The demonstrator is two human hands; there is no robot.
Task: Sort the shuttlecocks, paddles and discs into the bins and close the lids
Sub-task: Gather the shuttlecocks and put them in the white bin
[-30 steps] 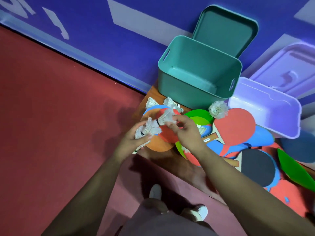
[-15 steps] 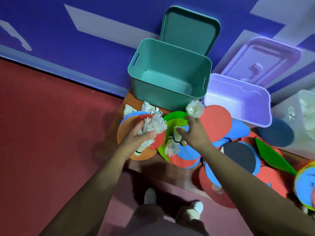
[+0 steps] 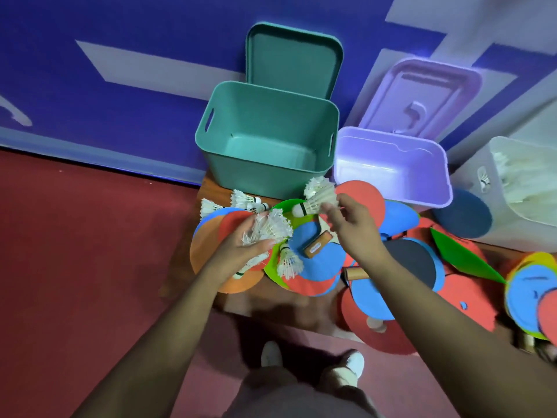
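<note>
The left hand (image 3: 241, 251) is closed around a bunch of white shuttlecocks (image 3: 269, 229), their feathery ends sticking up past the fingers. The right hand (image 3: 351, 220) pinches one shuttlecock (image 3: 316, 200) by its feathers and holds it up above the pile, its round white tip pointing left. Two more loose shuttlecocks (image 3: 241, 200) lie at the far left edge of the pile, and another one (image 3: 287, 262) lies on the discs just beside the left hand. The low wooden table (image 3: 211, 185) is covered with flat discs (image 3: 208, 245) in orange, red, blue and green, mixed with paddles (image 3: 404, 260). One paddle handle (image 3: 316, 244) has a small label on it, but the writing is too blurry to read. Behind the pile stands an open green bin (image 3: 265, 164), its green lid (image 3: 292, 58) leaning on the blue wall. Next to it is an open purple bin (image 3: 391, 173) with its purple lid (image 3: 419, 95) behind it. At the far right, a white bin (image 3: 482, 206) holds many shuttlecocks.
</note>
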